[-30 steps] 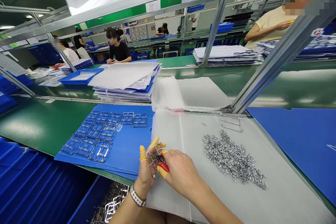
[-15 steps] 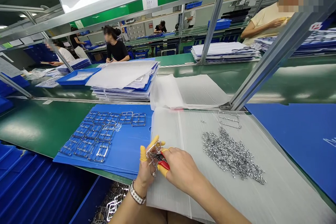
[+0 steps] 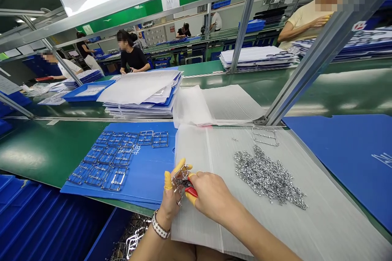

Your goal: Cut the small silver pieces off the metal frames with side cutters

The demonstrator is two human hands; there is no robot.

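My left hand point(image 3: 170, 195), with yellow finger covers, is closed on a shiny metal frame point(image 3: 178, 183) held above the edge of the white sheet. In my right hand point(image 3: 210, 193) is a pair of red-handled pliers point(image 3: 191, 191); their dark jaws reach into the frame, and the exact contact point cannot be made out. A heap of small silvery metal pieces point(image 3: 268, 177) lies to the right on the white foam sheet point(image 3: 200, 147). Behind the heap sits a single metal frame point(image 3: 265, 136). Several similar frames point(image 3: 107, 155) rest in rows on a blue board point(image 3: 150, 163) at the left.
A bin of metal frames point(image 3: 133, 236) stands below the table edge, beside blue crates point(image 3: 36, 220). Stacked white sheets point(image 3: 137, 87) and a slanting metal post point(image 3: 306, 73) stand behind the work area. Another blue board point(image 3: 346, 142) lies at right. Co-workers sit across the green benches.
The view has shifted slightly. My hands, the frame and the pliers keep almost the same position. At far left, a co-worker in white now has a red item in front of them.
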